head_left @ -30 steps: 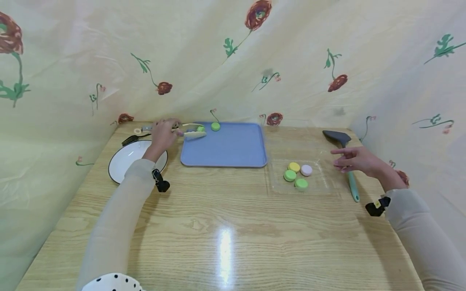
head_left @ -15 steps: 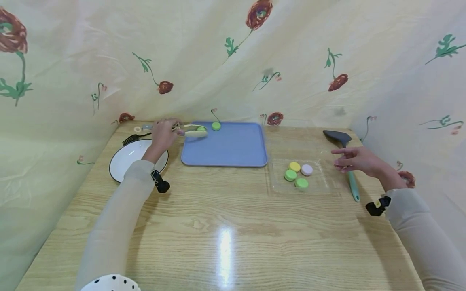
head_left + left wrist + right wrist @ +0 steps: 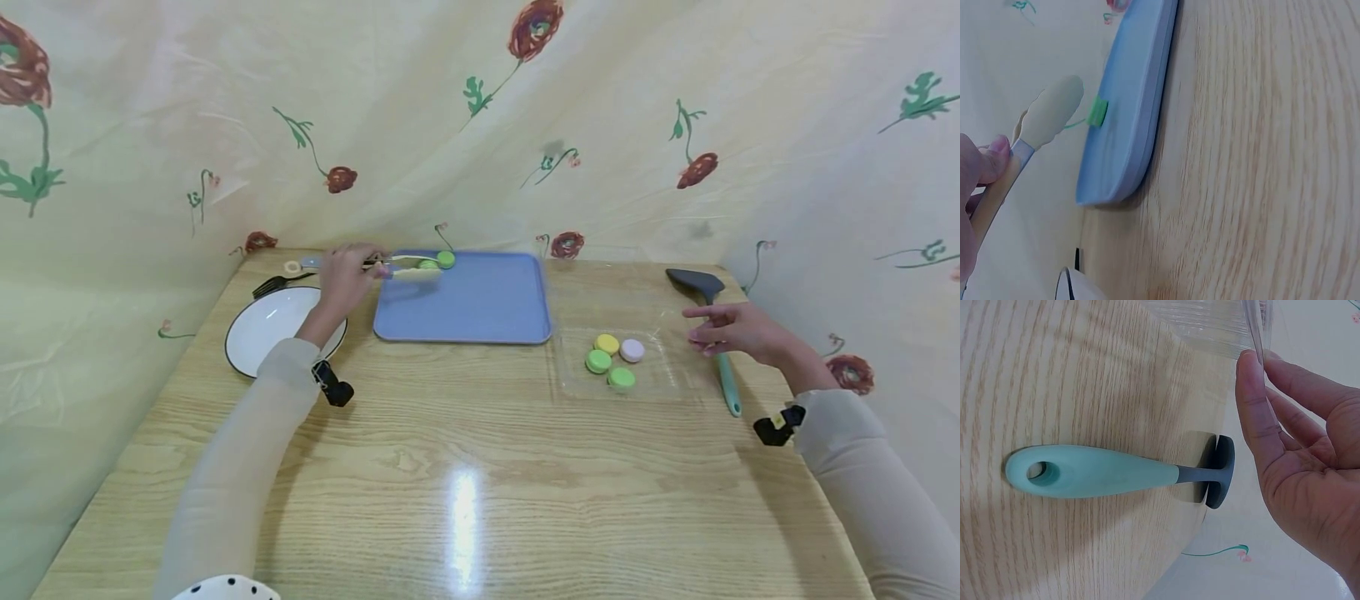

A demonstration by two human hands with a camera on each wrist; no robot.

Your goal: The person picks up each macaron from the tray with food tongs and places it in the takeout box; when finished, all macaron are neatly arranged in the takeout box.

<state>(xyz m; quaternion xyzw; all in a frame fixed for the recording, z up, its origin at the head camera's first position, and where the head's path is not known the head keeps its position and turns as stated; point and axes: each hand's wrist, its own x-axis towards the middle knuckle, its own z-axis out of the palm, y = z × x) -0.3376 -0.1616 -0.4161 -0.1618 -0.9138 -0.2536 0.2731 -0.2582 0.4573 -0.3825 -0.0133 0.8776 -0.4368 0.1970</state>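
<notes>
My left hand [image 3: 351, 273] grips tongs [image 3: 416, 273] with pale tips and a blue-grey band over the tray's left end. Between the tips shows a green macaron [image 3: 428, 265]; in the left wrist view the tongs [image 3: 1054, 112] hide it. Another green macaron [image 3: 1098, 112] sits at the far edge of the blue tray [image 3: 1124, 81]. My right hand [image 3: 1310, 431] pinches the thin edge of a clear plastic box [image 3: 1210, 325]. Inside that box, in the head view, lie a yellow macaron [image 3: 606, 344], a lilac macaron [image 3: 632, 350] and two green macarons [image 3: 621, 379].
Under the left forearm lies a white dark-rimmed plate [image 3: 262, 327], with a black fork [image 3: 273, 286] behind it. A spatula with a teal handle [image 3: 1097, 470] rests on the wooden table [image 3: 420, 467], below the right hand. Flowered cloth [image 3: 420, 108] hangs along the back.
My left hand has moved slightly right with the tongs, and the green macaron between their tips has come nearer the one on the tray. The right hand has stayed still.
</notes>
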